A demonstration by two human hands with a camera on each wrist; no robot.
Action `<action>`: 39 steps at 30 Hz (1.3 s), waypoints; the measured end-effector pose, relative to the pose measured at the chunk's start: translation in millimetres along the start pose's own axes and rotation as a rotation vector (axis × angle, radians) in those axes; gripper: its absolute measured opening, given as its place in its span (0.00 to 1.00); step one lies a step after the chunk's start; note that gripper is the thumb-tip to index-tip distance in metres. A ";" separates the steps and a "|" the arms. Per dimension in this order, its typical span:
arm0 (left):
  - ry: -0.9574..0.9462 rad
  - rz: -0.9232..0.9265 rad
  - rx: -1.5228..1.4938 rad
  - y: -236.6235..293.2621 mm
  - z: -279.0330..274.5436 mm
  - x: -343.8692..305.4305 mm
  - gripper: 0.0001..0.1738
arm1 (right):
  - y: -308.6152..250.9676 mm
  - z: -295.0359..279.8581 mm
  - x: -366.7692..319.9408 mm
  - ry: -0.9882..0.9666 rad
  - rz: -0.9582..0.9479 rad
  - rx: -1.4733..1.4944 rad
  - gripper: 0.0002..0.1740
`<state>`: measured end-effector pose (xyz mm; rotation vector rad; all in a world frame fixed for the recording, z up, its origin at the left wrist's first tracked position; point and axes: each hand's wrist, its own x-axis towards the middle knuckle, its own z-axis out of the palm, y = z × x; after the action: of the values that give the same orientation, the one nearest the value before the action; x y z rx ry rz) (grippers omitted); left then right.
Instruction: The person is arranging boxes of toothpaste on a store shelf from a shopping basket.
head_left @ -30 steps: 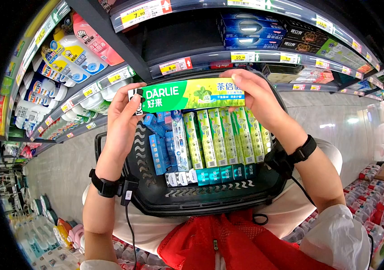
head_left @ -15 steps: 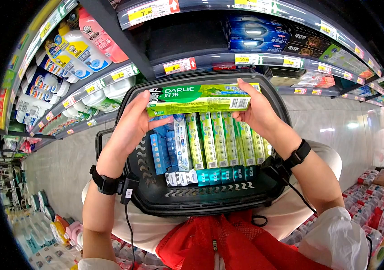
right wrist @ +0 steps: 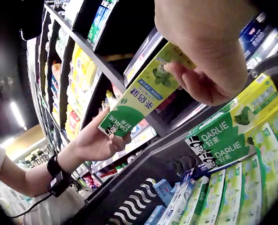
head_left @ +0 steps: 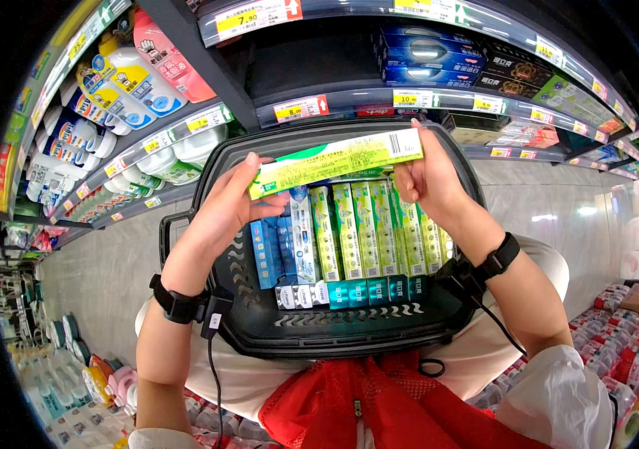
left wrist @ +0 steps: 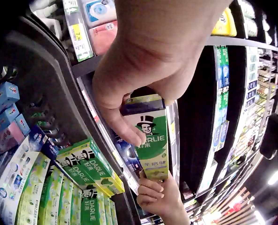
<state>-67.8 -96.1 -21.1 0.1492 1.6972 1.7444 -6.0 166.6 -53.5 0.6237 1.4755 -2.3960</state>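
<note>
A green and yellow Darlie toothpaste box point(head_left: 334, 165) is held level above the basket, its barcode side facing up toward me. My left hand point(head_left: 226, 202) grips its left end, the thumb along the front edge. At the barcode end, my right hand point(head_left: 439, 179) pinches the box, some fingers curled. Seen from the left wrist, the large printed face of the toothpaste box point(left wrist: 153, 147) points away from my body. Under it in the black basket point(head_left: 319, 337) stand rows of yellow-green boxes point(head_left: 368, 232), with two more Darlie boxes point(right wrist: 218, 140) lying along the far wall.
Blue boxes point(head_left: 265, 254) and small teal boxes point(head_left: 368, 292) also fill the basket, which sits by my lap. Shelves with price tags point(head_left: 300, 109) rise just beyond it. Cleaner bottles point(head_left: 128, 86) line the left shelf; packed bottles point(head_left: 619, 337) stand low on the right.
The toothpaste box has rolled in my hands, from its big Darlie face toward me to its narrow barcode side. Both hands keep holding its ends; the left has dropped slightly.
</note>
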 end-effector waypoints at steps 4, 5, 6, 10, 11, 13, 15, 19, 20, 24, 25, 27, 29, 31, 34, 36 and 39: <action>-0.020 -0.037 0.021 -1.6 1.4 0.8 0.29 | -3.1 3.2 -3.9 0.056 -0.089 -0.110 0.28; -0.001 -0.051 0.011 -1.8 2.3 0.8 0.27 | -3.2 4.1 -4.5 0.056 -0.091 -0.110 0.28; -0.002 -0.051 0.012 -1.7 2.6 0.9 0.27 | -3.4 5.6 -4.8 0.077 -0.083 -0.102 0.28; 0.028 -0.056 -0.036 -0.3 5.7 -0.6 0.28 | -0.6 4.7 -4.9 0.069 -0.067 -0.156 0.30; 0.044 -0.042 -0.072 1.1 7.6 -0.9 0.28 | -1.3 4.9 -6.2 0.060 -0.052 -0.156 0.31; 0.043 -0.056 -0.067 -2.5 3.1 0.8 0.31 | 1.2 1.3 -2.5 0.020 -0.039 -0.153 0.31; 0.052 -0.074 -0.081 -3.2 0.1 2.3 0.32 | 1.4 -0.3 -1.5 -0.029 -0.035 -0.147 0.30; 0.054 -0.094 -0.083 -5.3 -4.5 4.6 0.31 | -1.8 6.5 -6.1 -0.065 -0.039 -0.166 0.29; 0.083 -0.103 -0.088 -2.4 -0.5 2.2 0.31 | -1.6 8.6 -7.4 -0.054 -0.033 -0.153 0.28; 0.011 -0.104 -0.028 -3.0 -4.0 1.5 0.36 | -1.3 8.9 -8.1 -0.072 0.000 -0.153 0.28; 0.014 -0.111 -0.018 -4.6 -5.0 1.8 0.36 | -0.5 8.7 -8.4 -0.078 0.023 -0.152 0.28; 0.018 -0.117 -0.009 -5.9 -4.4 1.1 0.36 | 0.5 9.3 -9.0 -0.067 0.024 -0.151 0.28; 0.062 -0.158 -0.007 -4.6 -1.4 1.1 0.37 | 0.1 10.5 -11.4 -0.056 0.013 -0.145 0.28; 0.041 -0.169 -0.011 -7.5 -3.6 2.6 0.37 | 1.1 8.7 -10.7 -0.059 0.027 -0.143 0.28; 0.018 -0.191 -0.002 -12.0 -6.4 4.2 0.37 | 3.2 6.5 -9.2 -0.062 0.054 -0.130 0.29; 0.041 -0.221 0.006 -12.4 -4.8 4.4 0.38 | 4.9 6.9 -8.4 -0.035 0.077 -0.129 0.30; -0.020 -0.218 0.081 -16.5 -6.7 6.1 0.38 | 11.4 7.6 -6.9 0.043 0.142 -0.173 0.33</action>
<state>-69.5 -100.0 -39.4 0.0162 1.7020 1.5112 3.3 154.7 -56.0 0.7168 1.5785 -2.1353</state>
